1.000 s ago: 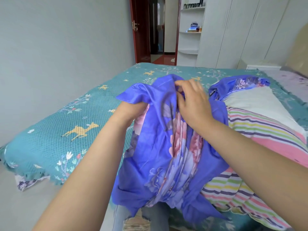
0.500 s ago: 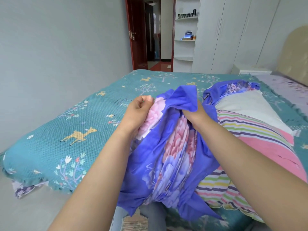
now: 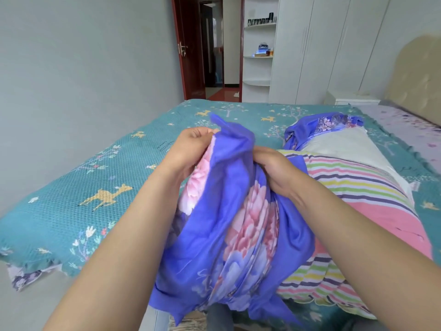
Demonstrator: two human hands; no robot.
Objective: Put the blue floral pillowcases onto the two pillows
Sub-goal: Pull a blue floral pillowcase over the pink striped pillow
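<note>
Nearest, at frame centre, both hands grip a bunched blue floral pillowcase point(image 3: 229, 225): the left hand point(image 3: 191, 149) pinches its upper edge, the right hand point(image 3: 274, 170) is clenched on its folds. Behind, right of centre, a striped pillow point(image 3: 358, 199) lies on the teal bedspread point(image 3: 71, 199), a second blue pillowcase point(image 3: 327, 123) at its far end.

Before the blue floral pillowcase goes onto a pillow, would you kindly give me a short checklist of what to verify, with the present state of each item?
1. Left hand has a grip on the pillowcase's upper edge: ok.
2. Right hand has a grip on the bunched fabric: ok.
3. Opening found and spread between the hands: cannot tell, the cloth is gathered in folds.
4. Striped pillow lies bare on the bed beside the hands: ok.
5. Second pillowcase lies crumpled at the pillow's far end, not in the way: ok.
6. Second pillow located: cannot tell, only one is clearly seen.
</note>
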